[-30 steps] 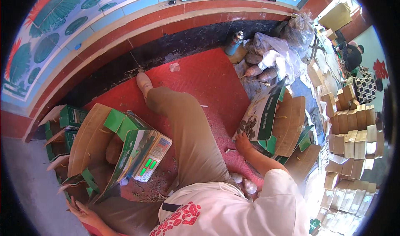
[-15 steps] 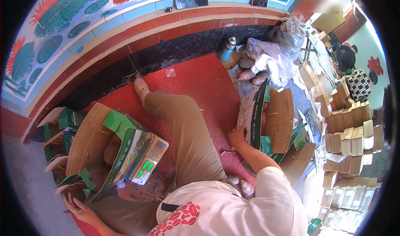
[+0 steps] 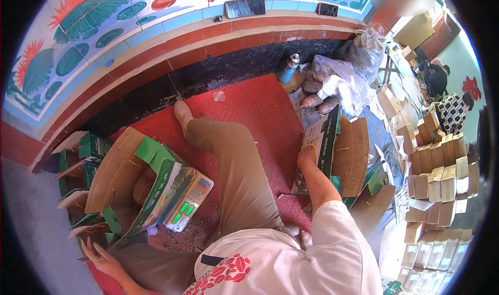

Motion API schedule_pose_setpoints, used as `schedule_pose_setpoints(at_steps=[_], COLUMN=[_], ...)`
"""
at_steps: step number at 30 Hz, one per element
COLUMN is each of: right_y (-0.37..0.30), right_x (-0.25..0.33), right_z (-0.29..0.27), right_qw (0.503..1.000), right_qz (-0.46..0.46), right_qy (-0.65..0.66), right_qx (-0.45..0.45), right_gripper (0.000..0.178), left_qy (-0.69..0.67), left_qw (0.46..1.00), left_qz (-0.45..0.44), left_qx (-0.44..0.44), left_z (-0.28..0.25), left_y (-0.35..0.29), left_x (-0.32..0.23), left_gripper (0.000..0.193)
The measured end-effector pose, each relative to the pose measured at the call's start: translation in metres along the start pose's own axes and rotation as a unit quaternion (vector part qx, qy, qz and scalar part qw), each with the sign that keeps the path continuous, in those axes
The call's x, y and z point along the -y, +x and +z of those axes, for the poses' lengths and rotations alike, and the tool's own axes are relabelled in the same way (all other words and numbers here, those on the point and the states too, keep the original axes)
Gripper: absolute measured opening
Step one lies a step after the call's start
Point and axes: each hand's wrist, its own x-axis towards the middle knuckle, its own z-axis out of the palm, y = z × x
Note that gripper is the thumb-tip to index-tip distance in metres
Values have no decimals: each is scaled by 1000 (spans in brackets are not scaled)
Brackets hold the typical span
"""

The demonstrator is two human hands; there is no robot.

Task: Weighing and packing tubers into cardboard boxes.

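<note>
My right hand [image 3: 307,158] is closed against the near printed side of a green-and-white cardboard box [image 3: 328,144] with raised brown flaps; its fingertips are partly hidden. At the lower left, my left hand [image 3: 102,258] hangs empty with fingers apart, close to the flaps of another box. Just beyond it, an open green-and-white box [image 3: 156,193] seems to rest on a digital scale [image 3: 188,204] with lit green digits. A brown rounded root [image 3: 143,188] shows inside that box.
Long brown tubers [image 3: 313,101], plastic bags [image 3: 343,76] and a teal bottle [image 3: 287,68] lie or stand beyond the red mat [image 3: 244,100]. More green boxes [image 3: 93,146] stand far left. Stacked brown cartons [image 3: 436,186] and two people fill the right.
My right hand has slid farther away along the side of the right-hand box. The view has shifted slightly. My left hand stays in about the same place, still spread.
</note>
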Motion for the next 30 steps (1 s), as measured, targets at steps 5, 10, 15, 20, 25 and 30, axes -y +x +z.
schedule_pose_setpoints(at_steps=[5, 10, 15, 20, 25, 30], right_y=[16, 52, 16, 5, 42, 55], right_x=[-10, -34, -39, -61, -75, -40], right_z=[-3, 27, -29, -49, 4, -15], right_qw=[995, 991, 994, 986, 991, 997], right_qz=[33, 37, 35, 67, 112, 61], right_qy=[-98, -128, -98, -45, -19, 8], right_qx=[-7, 13, 46, 147, 64, 55], right_gripper=[47, 43, 43, 48, 42, 39], left_qy=[12, 20, 48, 43, 39, 1], left_qw=[1000, 1000, 998, 998, 998, 999], left_qz=[0, 5, 9, 15, 9, 15], left_qx=[8, 16, 38, 37, 43, 37], left_z=[2, 7, 5, 8, 13, 21], left_y=[1, 1, 4, 5, 9, 10], left_x=[2, -3, 1, 6, -1, 1], left_gripper=[40, 39, 40, 41, 41, 41])
